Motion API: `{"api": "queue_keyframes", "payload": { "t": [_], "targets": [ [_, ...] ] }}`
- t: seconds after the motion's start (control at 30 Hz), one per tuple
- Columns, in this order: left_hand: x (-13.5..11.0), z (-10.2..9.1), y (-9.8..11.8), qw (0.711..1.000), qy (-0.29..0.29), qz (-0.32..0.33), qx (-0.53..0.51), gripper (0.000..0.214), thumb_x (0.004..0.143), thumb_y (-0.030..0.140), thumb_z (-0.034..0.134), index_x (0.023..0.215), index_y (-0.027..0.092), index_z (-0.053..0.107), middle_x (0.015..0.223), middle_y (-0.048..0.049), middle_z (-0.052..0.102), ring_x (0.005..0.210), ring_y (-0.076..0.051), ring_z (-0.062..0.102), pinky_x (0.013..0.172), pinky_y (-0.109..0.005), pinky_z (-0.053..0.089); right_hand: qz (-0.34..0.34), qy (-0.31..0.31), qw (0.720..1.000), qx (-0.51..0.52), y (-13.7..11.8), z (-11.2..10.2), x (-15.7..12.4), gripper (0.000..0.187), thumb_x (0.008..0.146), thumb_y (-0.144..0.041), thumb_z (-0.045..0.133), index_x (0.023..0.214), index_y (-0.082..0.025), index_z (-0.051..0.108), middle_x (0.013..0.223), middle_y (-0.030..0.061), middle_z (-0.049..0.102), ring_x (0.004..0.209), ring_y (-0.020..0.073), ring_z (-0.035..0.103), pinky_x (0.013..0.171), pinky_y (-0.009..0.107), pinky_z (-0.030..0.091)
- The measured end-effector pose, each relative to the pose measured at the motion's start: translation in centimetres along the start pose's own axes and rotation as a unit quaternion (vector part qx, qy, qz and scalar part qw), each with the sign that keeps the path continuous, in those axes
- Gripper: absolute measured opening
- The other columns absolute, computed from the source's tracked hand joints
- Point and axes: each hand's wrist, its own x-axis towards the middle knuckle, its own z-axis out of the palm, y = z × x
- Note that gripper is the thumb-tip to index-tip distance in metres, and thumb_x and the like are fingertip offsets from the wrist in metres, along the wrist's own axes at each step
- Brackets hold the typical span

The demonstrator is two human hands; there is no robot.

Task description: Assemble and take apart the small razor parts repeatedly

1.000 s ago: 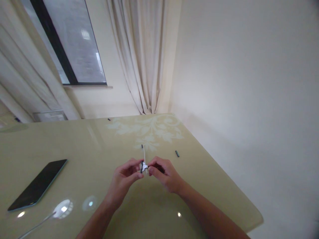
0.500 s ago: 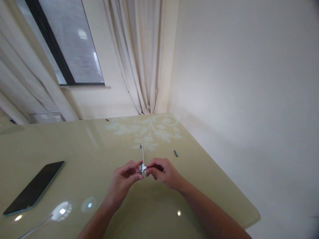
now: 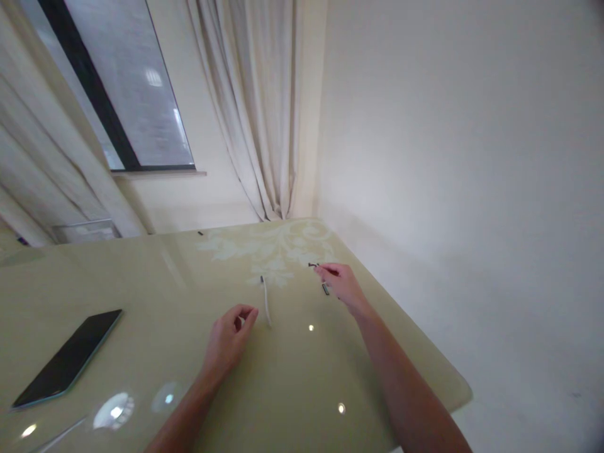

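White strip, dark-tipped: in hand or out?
Out: the white strip lies on the table, apart from the left hand and the right hand.

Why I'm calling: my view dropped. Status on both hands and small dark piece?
Right hand pinching small dark piece. Left hand loosely curled, nothing visible inside, beside white cord. Dark strip close to right hand.

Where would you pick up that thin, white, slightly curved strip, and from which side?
Probably pinch the thin, white, slightly curved strip around its middle, with the left hand coming from the left and above: it lies pointing forward, both long sides exposed, and that hand is nearest.
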Motion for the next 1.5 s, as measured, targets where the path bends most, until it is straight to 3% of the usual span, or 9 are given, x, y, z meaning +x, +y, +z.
{"api": "queue_keyframes", "payload": {
  "t": [0.23,0.5,0.6,0.73,0.87,0.97,1.17,1.37,1.5],
  "targets": [
    [2.2,1.4,1.2,0.965,-0.070,-0.035,0.249,0.050,0.095,0.062,0.046,0.072,0.022,0.064,0.073,-0.0080,0.070,0.070,-0.026,0.065,0.064,-0.033,0.040,0.092,0.118,0.965,-0.213,4.1,-3.1,1.9,0.019,0.084,-0.030,0.073,0.067,-0.022,0.074,0.072,0.0111,0.071,0.073,0.0282,0.067,0.065,0.037,0.043],
    [4.3,4.2,3.5,0.967,-0.064,0.003,0.246,0.029,0.090,0.033,0.054,0.064,0.022,0.058,0.067,-0.0077,0.066,0.063,-0.023,0.061,0.062,-0.031,0.036,0.085,0.142,0.952,-0.258,4.4,-1.9,1.6,0.027,0.082,-0.030,0.076,0.059,-0.022,0.064,0.072,0.0115,0.068,0.076,0.0278,0.065,0.066,0.035,0.041],
    [4.2,6.2,6.0,0.976,-0.066,0.073,0.192,0.035,0.099,0.039,0.044,0.074,0.021,0.060,0.071,-0.0053,0.067,0.067,-0.021,0.061,0.063,-0.030,0.037,0.009,0.119,0.974,-0.191,2.8,-1.0,1.4,0.038,0.093,-0.048,0.065,0.065,-0.021,0.066,0.074,0.0092,0.068,0.073,0.0226,0.061,0.065,0.033,0.041],
    [4.5,9.5,9.1,0.972,-0.112,0.171,0.114,0.040,0.103,0.044,0.042,0.081,0.021,0.066,0.076,-0.0017,0.070,0.072,-0.017,0.064,0.070,-0.027,0.044,-0.040,-0.022,0.999,0.024,1.1,0.3,1.1,0.051,0.092,-0.064,0.057,0.070,-0.019,0.067,0.064,0.0021,0.060,0.060,0.0158,0.055,0.058,0.027,0.039],
    [5.4,12.4,9.5,0.971,-0.127,0.183,0.087,0.044,0.106,0.037,0.035,0.091,0.019,0.073,0.088,-0.0055,0.074,0.084,-0.019,0.069,0.080,-0.029,0.050,-0.003,0.017,0.989,0.144,1.1,0.2,1.3,0.056,0.088,-0.069,0.060,0.062,-0.020,0.053,0.053,-0.0046,0.044,0.048,0.0105,0.039,0.047,0.025,0.028],
    [5.9,14.0,8.6,0.975,-0.108,0.158,0.112,0.026,0.096,0.035,0.059,0.108,0.018,0.074,0.108,-0.0114,0.072,0.100,-0.025,0.068,0.090,-0.036,0.050,0.026,0.018,0.977,0.209,1.4,-0.1,1.6,0.058,0.086,-0.072,0.058,0.059,-0.022,0.046,0.049,-0.0069,0.037,0.043,0.0089,0.032,0.043,0.024,0.024],
    [5.9,13.7,6.9,0.968,-0.135,0.151,0.147,0.020,0.093,0.028,0.063,0.108,0.020,0.074,0.118,-0.0110,0.066,0.103,-0.025,0.068,0.095,-0.038,0.050,0.057,-0.001,0.957,0.285,0.8,0.1,1.2,0.054,0.084,-0.072,0.062,0.067,-0.021,0.052,0.049,-0.0080,0.042,0.039,0.0073,0.033,0.039,0.022,0.023],
    [6.8,13.1,6.4,0.958,-0.173,0.161,0.161,0.051,0.090,0.026,0.068,0.140,0.021,0.061,0.133,-0.0125,0.063,0.121,-0.025,0.063,0.105,-0.036,0.046,0.047,0.030,0.943,0.327,0.0,0.2,1.0,0.055,0.083,-0.072,0.065,0.071,-0.020,0.056,0.048,-0.0095,0.038,0.038,0.0058,0.026,0.037,0.020,0.018],
    [7.5,14.7,7.4,0.958,-0.172,0.145,0.179,0.038,0.089,0.028,0.069,0.126,0.031,0.071,0.133,-0.0107,0.064,0.121,-0.031,0.061,0.104,-0.046,0.046,0.062,0.056,0.936,0.342,-0.1,0.1,1.0,0.055,0.081,-0.073,0.067,0.071,-0.021,0.053,0.047,-0.0105,0.035,0.038,0.0056,0.022,0.037,0.021,0.016]
  ]
}}
